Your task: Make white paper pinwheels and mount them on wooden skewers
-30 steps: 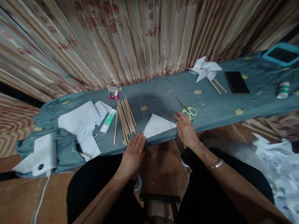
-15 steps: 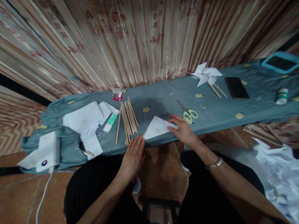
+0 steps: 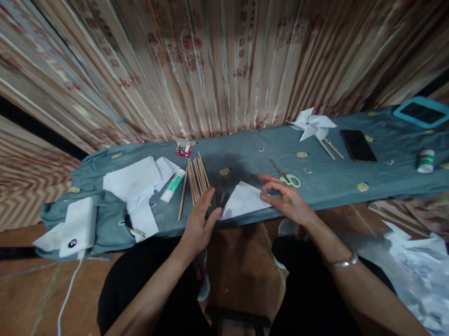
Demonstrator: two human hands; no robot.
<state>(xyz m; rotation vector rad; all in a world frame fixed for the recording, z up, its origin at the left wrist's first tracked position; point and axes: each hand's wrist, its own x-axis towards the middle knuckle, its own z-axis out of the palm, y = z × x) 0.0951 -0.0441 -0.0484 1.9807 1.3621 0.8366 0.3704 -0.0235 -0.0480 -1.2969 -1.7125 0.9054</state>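
Note:
A white sheet of paper folded into a triangle [image 3: 242, 201] lies at the front edge of the cloth. My left hand [image 3: 198, 221] is at its left corner, fingers stretched and thumb apart, holding nothing. Several thin wooden sticks [image 3: 197, 179] lie partly behind those fingers. Over the paper's right corner, my right hand [image 3: 286, 199] has curved, spread fingers; whether the thumb touches the paper I cannot tell. Scissors with pale green handles [image 3: 289, 179] rest just beyond that hand.
On the grey-green cloth [image 3: 246, 156] lie stacked white paper [image 3: 132, 178], a glue stick [image 3: 173, 185], a small red box [image 3: 183, 149], a paper pinwheel [image 3: 312, 124], a phone [image 3: 358, 145] and another glue stick [image 3: 425, 161]. A bag of white paper pieces [image 3: 429, 277] stands at lower right.
My left hand has lifted slightly and its thumb has spread from the fingers. My right hand's fingers have curled more at the paper's right corner. The camera view has tilted upward a little.

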